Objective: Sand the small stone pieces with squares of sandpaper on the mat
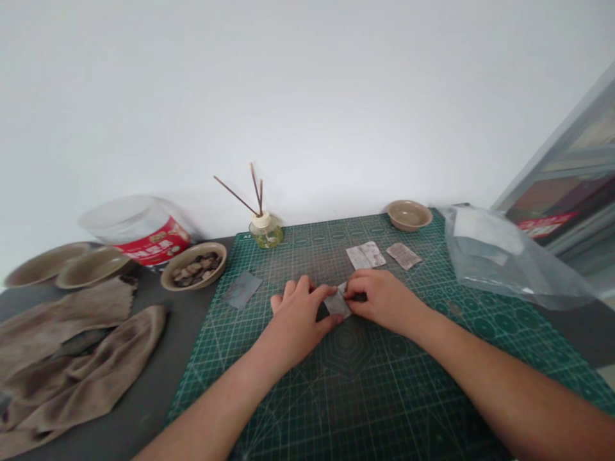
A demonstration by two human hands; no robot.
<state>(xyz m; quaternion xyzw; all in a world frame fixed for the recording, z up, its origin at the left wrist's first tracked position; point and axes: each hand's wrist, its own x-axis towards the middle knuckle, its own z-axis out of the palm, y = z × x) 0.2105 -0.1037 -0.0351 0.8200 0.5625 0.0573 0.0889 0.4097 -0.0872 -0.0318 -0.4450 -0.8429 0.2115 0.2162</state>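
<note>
At 10 o'clock from hands, bowl of brown bits (194, 266). Then left hand (300, 317) pinches small packet (337, 302), fingers closed on it; right hand (382, 301) pinches other end (both tight). Packet sits mid green mat (365, 390). Two flat packets (366, 255) at 1 o'clock. Big clear bag (509, 256) at 2.

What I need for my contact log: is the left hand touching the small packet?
Touching. The head view shows the left hand pinching the small packet with its fingers, the right hand pinching its other end.

Plain white wall (307, 96) behind dark table (144, 410); window frame (567, 137) at right (evenly lit).
</note>
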